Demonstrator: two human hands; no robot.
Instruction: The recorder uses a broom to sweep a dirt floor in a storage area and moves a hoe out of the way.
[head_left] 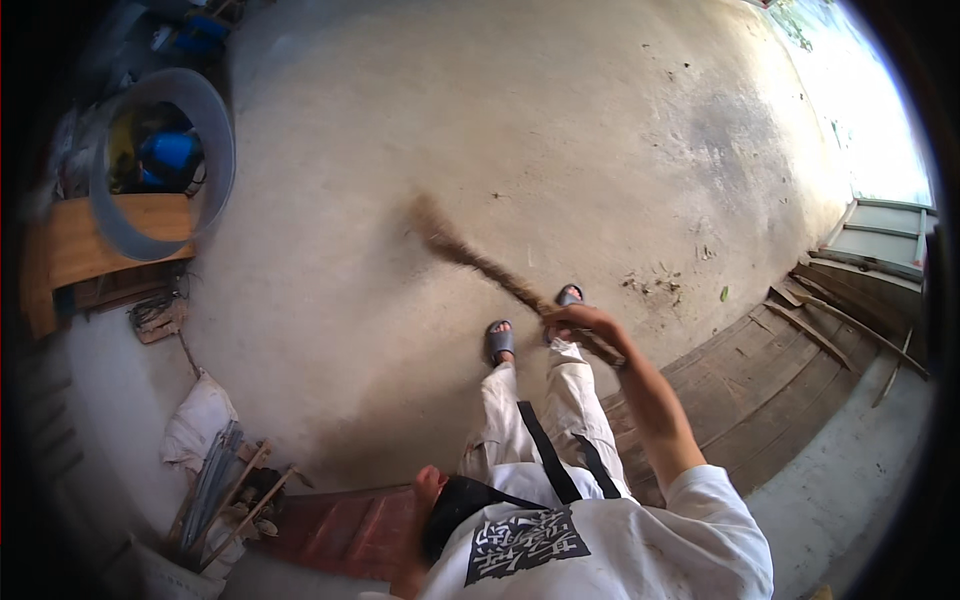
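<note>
My right hand (582, 322) is closed around the handle of a short straw broom (505, 280). The broom slants away to the far left, and its brush end is smeared by motion on or just above the concrete floor (330, 180). Its butt end sticks out behind my hand, beside my right leg. Close to my left hip is my left hand (430, 485), small and partly hidden, with its fingers unclear. Scattered dry bits of debris (655, 285) and a green leaf (724, 294) lie on the floor to the right of my feet.
Wooden boards (750, 370) and loose sticks lie along the right. At the left stand a wooden table (120, 235) and a large translucent hoop (220, 130). A white sack (198, 420) and several poles (215, 480) lean at the lower left. Dark red panels (340, 525) are behind me.
</note>
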